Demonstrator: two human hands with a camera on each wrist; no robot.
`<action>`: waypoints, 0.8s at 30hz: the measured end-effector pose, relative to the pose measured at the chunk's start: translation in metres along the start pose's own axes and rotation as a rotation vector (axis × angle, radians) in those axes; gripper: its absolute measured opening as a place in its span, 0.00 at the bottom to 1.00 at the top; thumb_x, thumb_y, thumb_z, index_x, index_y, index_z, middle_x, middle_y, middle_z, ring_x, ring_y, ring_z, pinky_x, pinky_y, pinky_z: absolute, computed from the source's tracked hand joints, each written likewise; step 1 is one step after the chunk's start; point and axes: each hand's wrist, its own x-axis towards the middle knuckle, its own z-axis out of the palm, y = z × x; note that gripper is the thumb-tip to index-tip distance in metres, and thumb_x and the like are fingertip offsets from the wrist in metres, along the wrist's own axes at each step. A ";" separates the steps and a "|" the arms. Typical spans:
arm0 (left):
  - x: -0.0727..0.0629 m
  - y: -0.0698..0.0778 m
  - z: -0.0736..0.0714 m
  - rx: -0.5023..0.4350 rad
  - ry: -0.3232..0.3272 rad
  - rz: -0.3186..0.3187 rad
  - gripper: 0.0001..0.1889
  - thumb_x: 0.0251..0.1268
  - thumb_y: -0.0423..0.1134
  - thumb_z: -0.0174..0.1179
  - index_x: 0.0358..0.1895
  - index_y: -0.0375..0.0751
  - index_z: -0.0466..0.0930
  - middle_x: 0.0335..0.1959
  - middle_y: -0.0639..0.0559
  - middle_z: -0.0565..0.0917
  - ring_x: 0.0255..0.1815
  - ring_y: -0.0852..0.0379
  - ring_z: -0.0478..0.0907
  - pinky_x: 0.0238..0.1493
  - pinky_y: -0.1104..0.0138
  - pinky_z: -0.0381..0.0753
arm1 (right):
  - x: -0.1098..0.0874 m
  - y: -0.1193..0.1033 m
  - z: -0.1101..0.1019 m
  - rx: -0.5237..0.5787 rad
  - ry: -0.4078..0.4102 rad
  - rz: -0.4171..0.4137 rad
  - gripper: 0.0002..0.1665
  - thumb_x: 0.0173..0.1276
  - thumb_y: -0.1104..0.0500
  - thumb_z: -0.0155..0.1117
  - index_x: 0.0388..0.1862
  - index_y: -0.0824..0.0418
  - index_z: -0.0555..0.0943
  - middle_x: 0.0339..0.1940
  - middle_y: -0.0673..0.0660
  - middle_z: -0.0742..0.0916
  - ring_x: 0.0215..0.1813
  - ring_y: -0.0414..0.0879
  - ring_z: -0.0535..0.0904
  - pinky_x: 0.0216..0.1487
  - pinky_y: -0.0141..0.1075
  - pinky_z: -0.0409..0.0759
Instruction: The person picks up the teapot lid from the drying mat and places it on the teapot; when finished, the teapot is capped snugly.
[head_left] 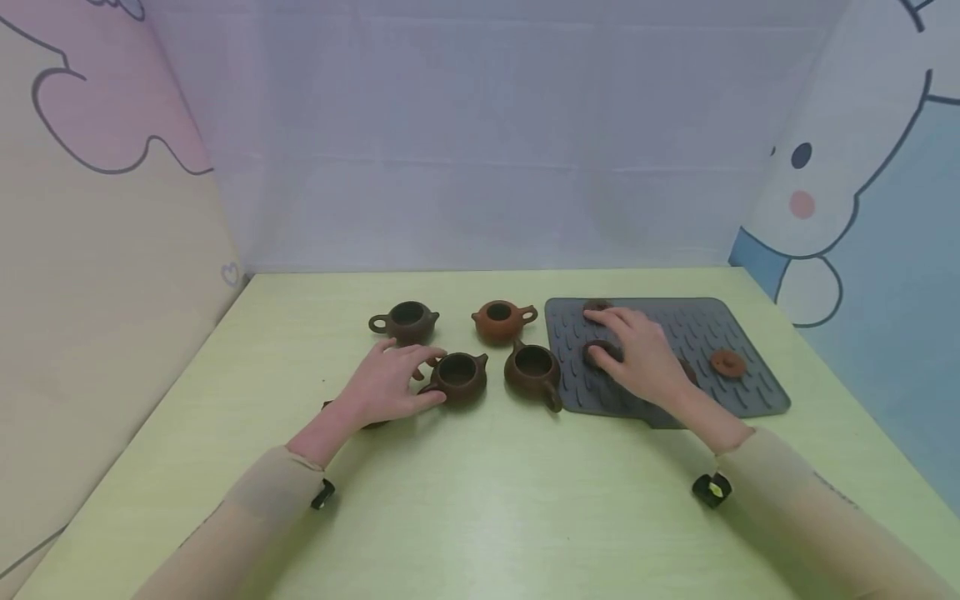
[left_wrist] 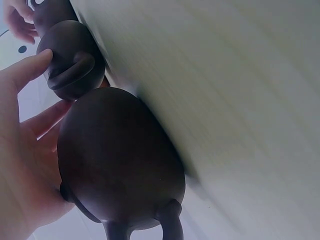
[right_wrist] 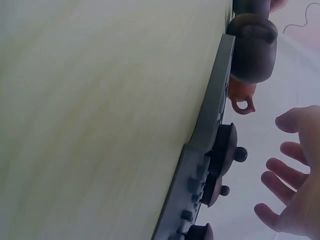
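Note:
A dark brown lidless teapot [head_left: 459, 379] stands between the thumb and fingers of my left hand [head_left: 390, 379], which holds it at its handle side. The left wrist view shows the thumb [left_wrist: 37, 65] against that pot beside its handle. Another dark teapot [left_wrist: 120, 155] lies closer to the wrist, mostly hidden by the hand in the head view. Over the grey ridged mat, my right hand [head_left: 641, 354] hovers with spread fingers. Dark lids [head_left: 597, 352] sit under and beside it. A gap separates the fingers from the knobbed lids [right_wrist: 225, 150] in the right wrist view.
Farther back stand a dark teapot [head_left: 408, 321] and a reddish-brown teapot [head_left: 498, 321]. A brown teapot [head_left: 532, 371] is close to the left edge of the mat [head_left: 697, 312]. One reddish lid [head_left: 727, 363] lies on the mat's right side. Cloth walls border the table.

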 end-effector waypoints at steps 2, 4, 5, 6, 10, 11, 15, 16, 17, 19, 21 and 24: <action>0.000 0.000 0.000 0.002 0.000 -0.002 0.31 0.58 0.56 0.67 0.64 0.47 0.75 0.56 0.50 0.86 0.42 0.60 0.87 0.72 0.40 0.61 | 0.000 0.004 0.000 -0.014 -0.017 0.018 0.29 0.67 0.57 0.66 0.68 0.57 0.74 0.61 0.65 0.80 0.60 0.64 0.75 0.53 0.65 0.72; 0.000 0.000 0.000 0.004 0.002 -0.004 0.31 0.58 0.56 0.68 0.63 0.48 0.76 0.56 0.50 0.86 0.42 0.60 0.87 0.72 0.40 0.61 | 0.001 0.007 0.000 -0.025 -0.043 0.044 0.28 0.68 0.58 0.66 0.67 0.58 0.74 0.61 0.66 0.80 0.60 0.65 0.75 0.52 0.64 0.73; 0.000 0.000 0.000 0.004 0.003 -0.004 0.31 0.58 0.56 0.68 0.63 0.48 0.76 0.56 0.50 0.86 0.42 0.60 0.87 0.72 0.40 0.61 | 0.001 0.009 0.000 -0.033 -0.061 0.060 0.28 0.68 0.58 0.65 0.67 0.58 0.75 0.60 0.66 0.80 0.60 0.65 0.75 0.52 0.64 0.73; 0.000 0.000 0.000 0.004 0.004 -0.005 0.31 0.58 0.56 0.68 0.63 0.48 0.76 0.56 0.50 0.86 0.42 0.60 0.87 0.72 0.40 0.61 | 0.001 0.010 0.000 -0.038 -0.080 0.079 0.27 0.68 0.58 0.65 0.66 0.58 0.75 0.60 0.66 0.80 0.60 0.65 0.74 0.52 0.64 0.73; 0.000 0.000 0.001 0.002 0.004 -0.005 0.31 0.58 0.56 0.68 0.63 0.48 0.76 0.56 0.50 0.86 0.42 0.60 0.87 0.72 0.40 0.61 | 0.002 0.013 0.001 -0.054 -0.157 0.157 0.25 0.70 0.57 0.63 0.65 0.58 0.76 0.60 0.66 0.80 0.61 0.65 0.73 0.55 0.65 0.71; 0.000 0.000 0.001 0.003 0.003 -0.005 0.31 0.58 0.57 0.68 0.63 0.48 0.76 0.56 0.50 0.86 0.42 0.60 0.87 0.72 0.40 0.61 | 0.002 0.013 0.001 -0.058 -0.168 0.170 0.23 0.70 0.58 0.63 0.64 0.58 0.77 0.59 0.66 0.80 0.60 0.65 0.73 0.55 0.66 0.70; 0.001 0.000 0.001 0.006 0.002 -0.004 0.31 0.58 0.57 0.68 0.63 0.48 0.76 0.55 0.51 0.86 0.41 0.61 0.87 0.71 0.41 0.62 | 0.001 0.013 0.000 -0.076 -0.186 0.194 0.19 0.70 0.59 0.63 0.59 0.59 0.81 0.56 0.66 0.82 0.58 0.64 0.74 0.56 0.66 0.69; 0.001 0.000 0.000 0.004 0.001 -0.004 0.31 0.58 0.57 0.68 0.63 0.48 0.76 0.55 0.51 0.86 0.41 0.61 0.87 0.71 0.41 0.63 | 0.001 0.013 -0.001 -0.078 -0.187 0.195 0.18 0.70 0.59 0.63 0.57 0.59 0.82 0.55 0.65 0.82 0.57 0.64 0.74 0.55 0.66 0.70; 0.001 0.000 0.000 0.001 -0.001 -0.005 0.31 0.58 0.56 0.68 0.63 0.48 0.76 0.55 0.51 0.86 0.41 0.61 0.87 0.71 0.41 0.63 | 0.000 0.013 -0.001 -0.081 -0.189 0.197 0.17 0.69 0.59 0.64 0.56 0.59 0.82 0.55 0.65 0.82 0.57 0.64 0.75 0.55 0.66 0.70; 0.000 0.001 0.000 -0.003 -0.005 -0.006 0.31 0.58 0.56 0.68 0.63 0.48 0.76 0.56 0.51 0.86 0.41 0.61 0.87 0.71 0.41 0.63 | 0.000 0.012 -0.001 -0.082 -0.190 0.199 0.15 0.69 0.60 0.64 0.54 0.59 0.83 0.54 0.65 0.83 0.56 0.64 0.75 0.54 0.66 0.70; 0.000 0.001 0.000 -0.007 -0.007 -0.007 0.31 0.58 0.56 0.68 0.63 0.48 0.76 0.56 0.51 0.86 0.40 0.61 0.87 0.71 0.41 0.64 | 0.000 0.013 -0.001 -0.080 -0.192 0.205 0.14 0.69 0.61 0.64 0.52 0.59 0.84 0.53 0.65 0.83 0.56 0.64 0.75 0.54 0.66 0.70; 0.000 0.001 -0.001 -0.013 -0.008 -0.008 0.31 0.58 0.56 0.68 0.63 0.48 0.76 0.56 0.51 0.86 0.40 0.61 0.87 0.70 0.41 0.64 | 0.001 0.014 0.000 -0.077 -0.191 0.214 0.12 0.69 0.61 0.64 0.50 0.59 0.85 0.53 0.65 0.84 0.57 0.64 0.75 0.54 0.67 0.69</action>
